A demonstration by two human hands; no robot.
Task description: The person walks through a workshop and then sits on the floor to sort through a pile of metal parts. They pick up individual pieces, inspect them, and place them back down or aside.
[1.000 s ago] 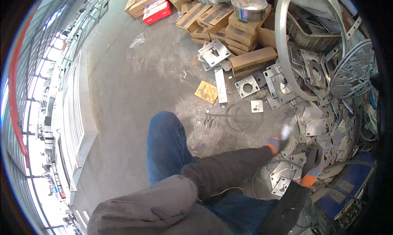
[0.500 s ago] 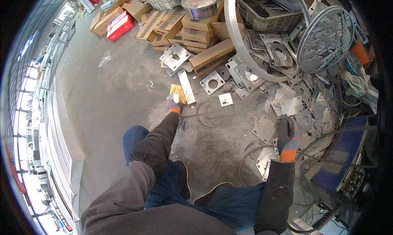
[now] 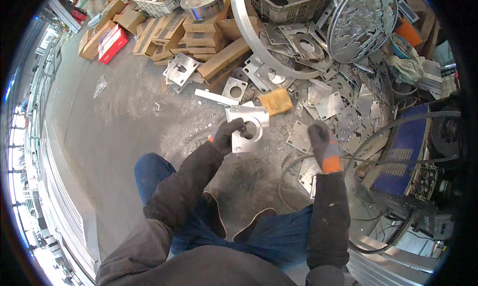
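Observation:
My left hand (image 3: 230, 135), in a dark glove, grips a shiny square metal plate (image 3: 243, 145) with a large round hole. The fingers hook over its left side and into the hole, and the plate is raised over the floor. Just beyond its upper right corner lies a yellow pad (image 3: 276, 102), cloth-like or spongy. To the right, my right hand (image 3: 319, 136), in a dark and grey glove with an orange cuff, is closed above a flat metal plate (image 3: 299, 136). Blur and the curled fingers hide what it holds, if anything. A white strip (image 3: 216, 97) lies beyond my left hand.
Scrap metal plates (image 3: 348, 119) heap up on the right, by a blue machine (image 3: 402, 149) with looping black cables. A large metal ring (image 3: 244, 24) and a round foil-like disc (image 3: 362, 24) stand behind. Cardboard boxes (image 3: 201, 39) and a red box (image 3: 113, 44) lie far left.
My left hand has left the yellow pad and now holds the holed metal plate. The pad lies farther right. My right hand stays closed. The whole view has shifted.

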